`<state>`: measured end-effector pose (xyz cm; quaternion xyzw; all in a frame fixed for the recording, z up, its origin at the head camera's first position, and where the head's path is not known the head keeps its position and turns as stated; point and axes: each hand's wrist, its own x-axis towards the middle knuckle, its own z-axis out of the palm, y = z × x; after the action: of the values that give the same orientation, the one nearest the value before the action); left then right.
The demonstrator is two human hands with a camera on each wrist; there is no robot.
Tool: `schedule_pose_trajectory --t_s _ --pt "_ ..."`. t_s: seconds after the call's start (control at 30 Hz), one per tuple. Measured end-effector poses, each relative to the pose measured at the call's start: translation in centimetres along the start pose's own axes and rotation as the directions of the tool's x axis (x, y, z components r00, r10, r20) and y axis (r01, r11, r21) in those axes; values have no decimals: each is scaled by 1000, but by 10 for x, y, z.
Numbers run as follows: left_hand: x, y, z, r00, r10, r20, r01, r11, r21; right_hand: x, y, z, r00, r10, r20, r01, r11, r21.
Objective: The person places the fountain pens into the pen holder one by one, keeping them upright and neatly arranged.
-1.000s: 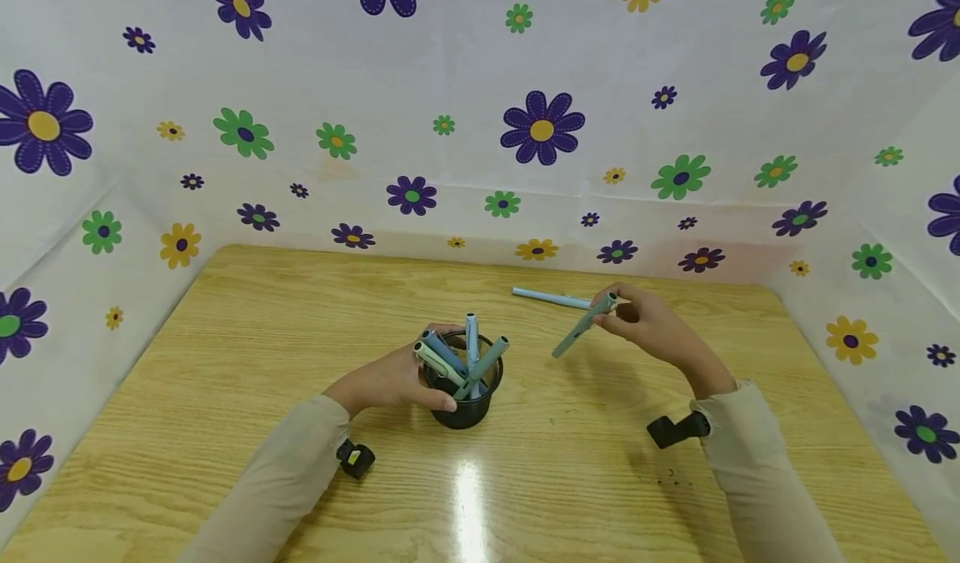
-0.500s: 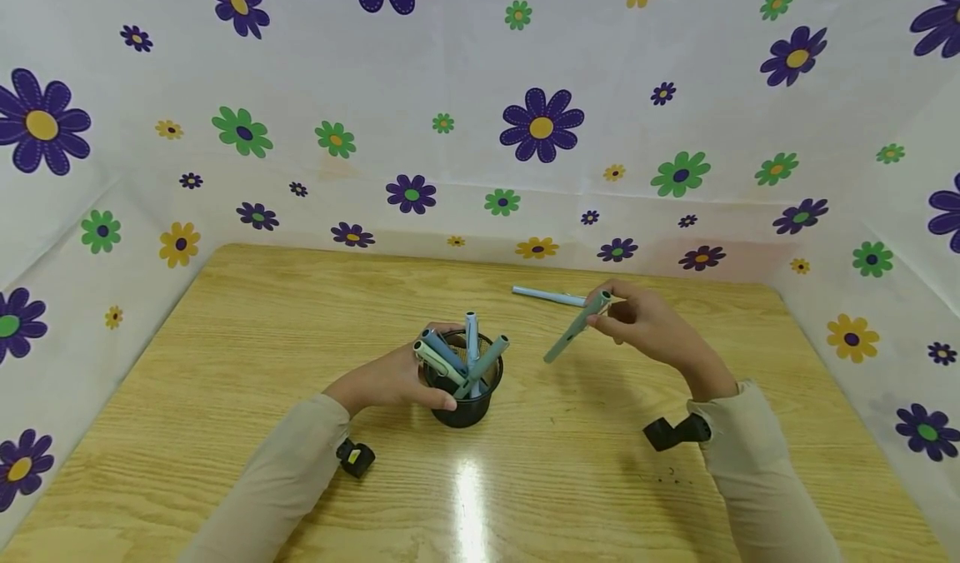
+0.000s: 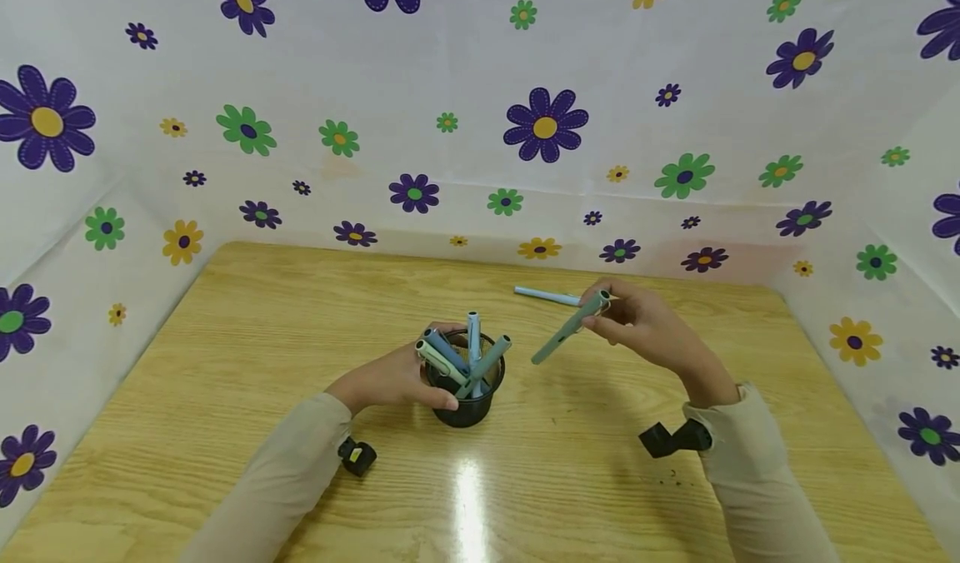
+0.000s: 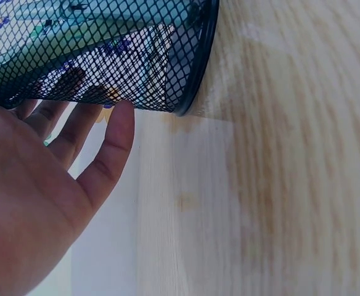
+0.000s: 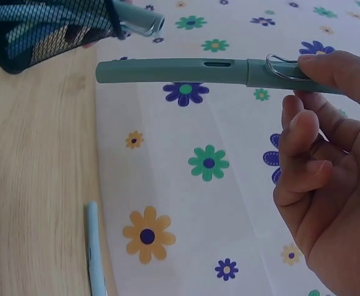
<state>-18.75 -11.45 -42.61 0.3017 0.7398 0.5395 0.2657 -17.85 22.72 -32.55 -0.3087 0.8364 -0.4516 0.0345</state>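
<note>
A black mesh pen holder (image 3: pixel 462 414) stands on the table with several capped pens leaning in it, among them a pale green pen (image 3: pixel 439 362) and a dark blue pen (image 3: pixel 447 351). My left hand (image 3: pixel 393 382) grips the holder from its left side, thumb in front and fingers behind the mesh (image 4: pixel 106 68). To the right of it, above the table, my right hand (image 3: pixel 651 330) pinches a green pen (image 5: pixel 174 71) by its clip end. That pen is tilted, its far end pointing down toward the holder. Partly behind the right hand, a light blue pen (image 3: pixel 545 296) lies on the table.
The wooden table (image 3: pixel 247 321) meets a white cloth (image 3: pixel 450 63) printed with flowers, which hangs at the back and both sides. Black wrist cameras sit on both sleeves. Small dark specks (image 3: pixel 673 479) show near the right sleeve.
My right hand has moved slightly left with the green pen, bringing the pen's lower end closer to the holder. The left hand and the holder have stayed in place.
</note>
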Motion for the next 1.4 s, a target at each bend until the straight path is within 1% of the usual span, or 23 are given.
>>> schedule_pose_trajectory --t_s 0.33,0.53,0.7,0.87,0.93,1.07,1.27,1.4 --pt "0 2 0 1000 18 12 -18 1000 -12 10 -17 9 995 -94 38 93 995 37" --pt "0 3 0 1000 15 8 -14 1000 -23 16 -24 16 984 -175 30 174 984 38" --pt "0 2 0 1000 20 6 -20 999 -38 21 -28 23 979 -198 41 196 979 50" --pt "1 1 0 1000 29 3 -29 999 -21 27 -30 31 971 -229 66 224 972 77" --pt "0 1 0 999 31 6 -31 999 -15 29 -31 34 970 -232 77 225 970 93" --pt "-1 2 0 999 32 9 -32 999 -20 31 -30 39 973 -212 93 201 973 113" --pt "-1 3 0 1000 21 10 -21 999 -39 31 -30 47 978 -174 115 162 981 106" --pt "0 3 1 1000 20 13 -19 999 -35 32 -30 54 981 -137 138 124 987 101"
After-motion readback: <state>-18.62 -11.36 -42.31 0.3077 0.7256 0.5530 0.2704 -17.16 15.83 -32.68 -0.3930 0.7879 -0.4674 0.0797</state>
